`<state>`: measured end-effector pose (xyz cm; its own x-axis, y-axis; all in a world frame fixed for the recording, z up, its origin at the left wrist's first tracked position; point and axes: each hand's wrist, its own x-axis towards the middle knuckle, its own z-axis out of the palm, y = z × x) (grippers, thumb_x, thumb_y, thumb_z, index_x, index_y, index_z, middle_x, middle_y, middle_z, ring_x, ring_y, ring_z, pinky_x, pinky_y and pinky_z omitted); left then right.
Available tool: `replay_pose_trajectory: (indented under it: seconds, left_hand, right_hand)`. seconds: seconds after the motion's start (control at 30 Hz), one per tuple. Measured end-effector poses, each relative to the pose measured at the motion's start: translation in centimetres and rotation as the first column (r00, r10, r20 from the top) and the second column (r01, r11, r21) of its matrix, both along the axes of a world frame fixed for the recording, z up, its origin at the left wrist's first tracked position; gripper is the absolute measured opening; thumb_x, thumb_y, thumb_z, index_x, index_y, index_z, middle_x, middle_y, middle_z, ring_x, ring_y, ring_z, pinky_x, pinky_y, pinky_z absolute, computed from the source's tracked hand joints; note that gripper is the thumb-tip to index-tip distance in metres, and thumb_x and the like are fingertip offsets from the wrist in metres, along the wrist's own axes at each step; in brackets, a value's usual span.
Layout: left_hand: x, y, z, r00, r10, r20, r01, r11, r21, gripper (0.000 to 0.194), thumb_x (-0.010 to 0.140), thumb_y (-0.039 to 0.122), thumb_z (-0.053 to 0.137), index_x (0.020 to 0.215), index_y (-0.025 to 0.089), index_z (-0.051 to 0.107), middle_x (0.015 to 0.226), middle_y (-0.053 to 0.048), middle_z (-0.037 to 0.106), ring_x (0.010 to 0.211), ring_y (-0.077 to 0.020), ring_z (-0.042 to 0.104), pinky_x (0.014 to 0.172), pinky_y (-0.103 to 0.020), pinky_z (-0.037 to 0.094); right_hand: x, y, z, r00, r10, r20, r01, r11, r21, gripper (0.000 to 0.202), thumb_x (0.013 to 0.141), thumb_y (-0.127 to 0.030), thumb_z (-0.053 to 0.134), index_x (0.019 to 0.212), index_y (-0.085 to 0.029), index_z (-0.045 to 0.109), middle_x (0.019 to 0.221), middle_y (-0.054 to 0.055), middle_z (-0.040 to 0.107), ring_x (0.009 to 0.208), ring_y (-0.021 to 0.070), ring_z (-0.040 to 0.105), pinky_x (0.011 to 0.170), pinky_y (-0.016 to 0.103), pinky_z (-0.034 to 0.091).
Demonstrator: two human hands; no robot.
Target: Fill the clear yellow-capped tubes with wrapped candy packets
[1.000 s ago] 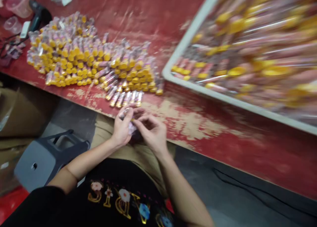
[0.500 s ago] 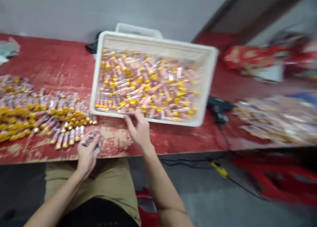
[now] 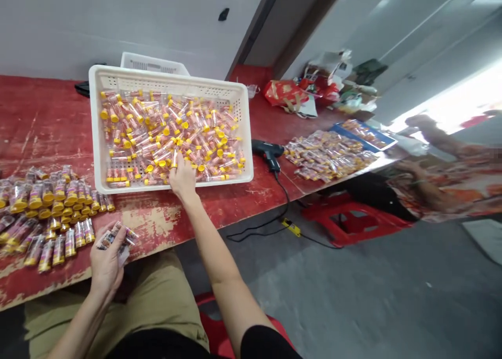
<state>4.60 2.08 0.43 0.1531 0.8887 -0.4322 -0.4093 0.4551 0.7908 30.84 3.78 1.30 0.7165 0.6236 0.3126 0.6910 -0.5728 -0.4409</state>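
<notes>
Left hand [image 3: 106, 259], lower left of frame: grasping bunch of printed plastic sleeves [image 3: 117, 239]. Right hand [image 3: 183, 177], center left: fingers on yellow-capped tubes [image 3: 164, 139] inside white basket [image 3: 172, 187]; grip on one, cannot tell. Wrapped tubes [image 3: 58, 246] stacked at left edge. Black heat gun [image 3: 270, 151] just beside basket, mid-frame. Bagged tubes [image 3: 325, 152] right of it. Another person [image 3: 443, 186] at far right.

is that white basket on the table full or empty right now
Well filled: yellow-capped tubes cover most of the white basket's floor, though its rim stands above them.
</notes>
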Motion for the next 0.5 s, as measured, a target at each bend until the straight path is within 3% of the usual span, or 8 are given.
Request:
replay_pose_trajectory:
  seconds: [0.13,0.33,0.43,0.5]
  left_hand:
    - [-0.2,0.1,-0.4,1.000,0.017,0.000,-0.017,1.000,-0.024,0.071,0.035,0.038,0.109,0.093,0.016,0.074,0.076,0.007,0.072,0.058,-0.0081,0.064,0.051,-0.018,0.056]
    - [0.0,0.9,-0.1,0.999,0.024,0.046,-0.022,0.999,-0.040,0.067,0.036,0.029,0.109,0.088,0.014,0.070,0.071,0.007,0.072,0.056,-0.0072,0.064,0.054,-0.017,0.053]
    - [0.1,0.3,0.7,0.995,0.079,0.053,-0.073,0.992,-0.105,0.058,0.042,0.025,0.108,0.082,0.015,0.067,0.066,0.006,0.071,0.053,-0.0079,0.063,0.054,-0.019,0.052]
    - [0.2,-0.4,1.4,0.994,0.078,0.083,-0.062,0.982,-0.177,0.053,0.048,0.026,0.107,0.080,0.015,0.066,0.063,0.004,0.070,0.052,-0.0089,0.062,0.054,-0.020,0.051]
  right_hand:
    - [0.1,0.1,-0.3,1.000,0.025,-0.010,-0.024,0.998,0.064,0.060,0.103,-0.023,0.044,0.162,-0.025,0.049,0.111,0.011,0.067,0.097,0.0232,0.064,0.091,0.033,0.048]
    - [1.2,-0.7,0.8,0.996,0.075,-0.036,-0.063,0.964,0.259,0.049,0.102,-0.019,0.047,0.147,-0.025,0.068,0.110,0.011,0.072,0.103,0.0205,0.067,0.096,0.031,0.051]
    - [-1.7,-3.2,1.4,0.976,0.188,-0.111,-0.134,0.917,0.376,0.047,0.105,-0.019,0.042,0.141,-0.022,0.072,0.114,0.012,0.076,0.108,0.0198,0.069,0.098,0.034,0.055]
    - [-5.0,-6.0,1.2,0.921,0.323,-0.216,-0.197,0.867,0.457,0.043,0.107,-0.026,0.044,0.138,-0.022,0.074,0.108,0.010,0.078,0.098,0.0189,0.071,0.090,0.035,0.058]
